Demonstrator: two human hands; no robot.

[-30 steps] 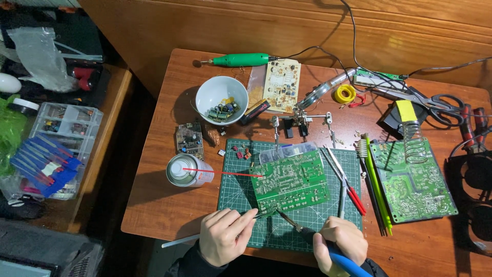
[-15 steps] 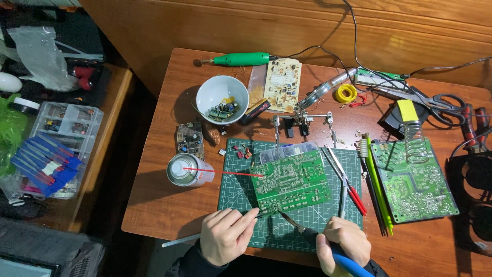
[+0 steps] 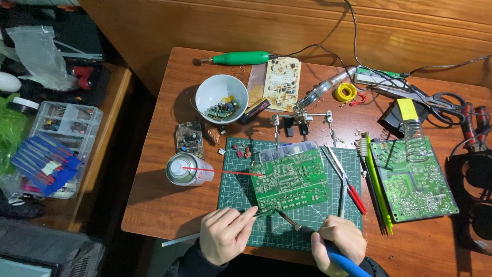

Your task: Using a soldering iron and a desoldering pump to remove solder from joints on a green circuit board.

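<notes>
Now the left hand point(image 3: 225, 240) pinches a thin wire point(image 3: 262, 212) at the circuit board point(image 3: 291, 180); the right hand point(image 3: 339, 244) grips a soldering iron point(image 3: 328, 247).

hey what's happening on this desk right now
A person is working on a green circuit board that lies on a green cutting mat. The right hand holds a blue-handled soldering iron with its tip at the board's near edge. The left hand pinches something thin at that same edge. A spray can with a red straw and a white bowl of parts sit to the left.
</notes>
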